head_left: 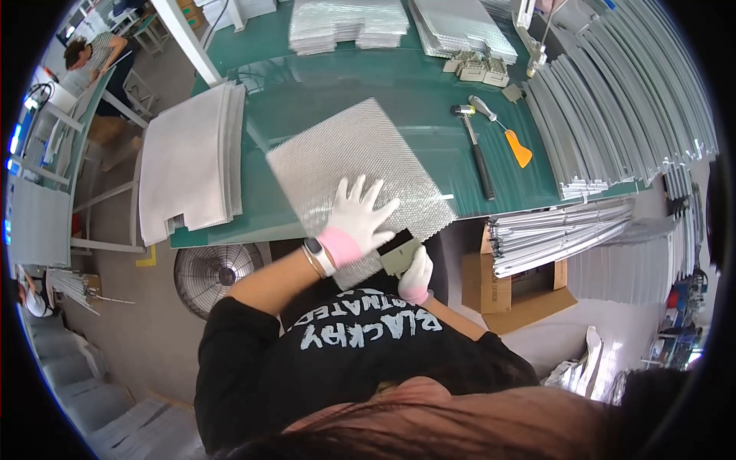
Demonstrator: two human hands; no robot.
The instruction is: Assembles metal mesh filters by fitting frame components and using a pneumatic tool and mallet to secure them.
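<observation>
A silvery mesh panel point(349, 149) lies aslant on the green table, its near corner jutting past the front edge toward me. On top of it rests my left hand point(357, 216), white-gloved with a pink cuff, fingers spread flat and holding nothing. Just right of that hand, at a dark notch in the panel's near side, is a grey-green plastic piece point(399, 258). My right hand point(417, 277), also gloved, is closed on its right side. Whether the piece touches the panel I cannot tell.
A black-handled mallet point(479, 157) and an orange-bladed scraper point(518, 148) lie on the green tabletop point(429, 123). Similar plastic pieces point(477, 67) sit behind. Panel stacks stand left point(192, 157) and right point(621, 100). Below are a floor fan point(218, 276) and cardboard box point(498, 295). Another person point(100, 55) works far left.
</observation>
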